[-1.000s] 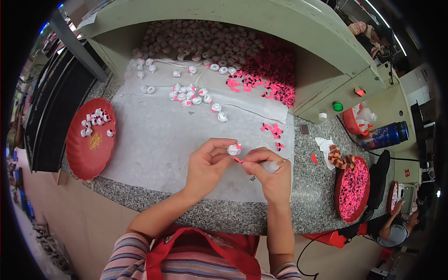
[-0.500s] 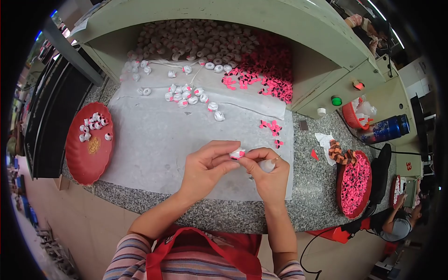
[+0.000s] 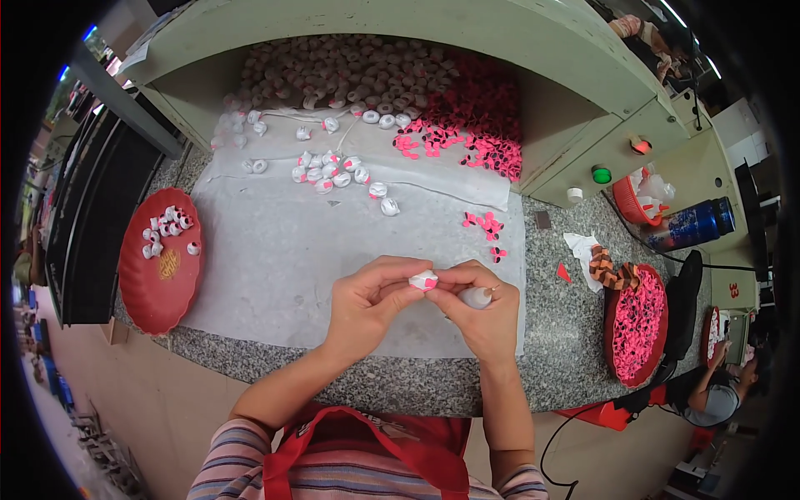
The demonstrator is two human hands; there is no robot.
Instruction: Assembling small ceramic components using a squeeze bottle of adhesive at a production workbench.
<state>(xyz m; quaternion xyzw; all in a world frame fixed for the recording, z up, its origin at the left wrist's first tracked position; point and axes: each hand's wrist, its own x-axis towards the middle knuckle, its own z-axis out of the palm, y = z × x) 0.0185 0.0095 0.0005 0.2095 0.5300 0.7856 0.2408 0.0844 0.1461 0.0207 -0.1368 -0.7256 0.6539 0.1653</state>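
Left hand [image 3: 363,300] and right hand [image 3: 487,321] are pointing inward, pinching one white-pink piece [image 3: 423,278]; right is also gripping one whitish bottle [image 3: 476,297].

My left hand [image 3: 357,310] and right hand [image 3: 495,318] meet at a ball [image 3: 423,280] over the paper [image 3: 275,267] on the counter [image 3: 400,385]. A tray [image 3: 157,300] of balls [image 3: 193,248] lies left of me, a second tray [image 3: 610,337] of pieces [image 3: 642,321] right, a basket [image 3: 629,210] behind it. Ahead, inside the cabinet [image 3: 367,22], heaped balls [image 3: 333,71] sit left of heaped pieces [image 3: 483,108].

A pink-patched, rounded white piece [image 3: 422,276] and seemingly translucent bottle [image 3: 476,298] are held above the sheet [image 3: 271,275], toward its near-right corner.
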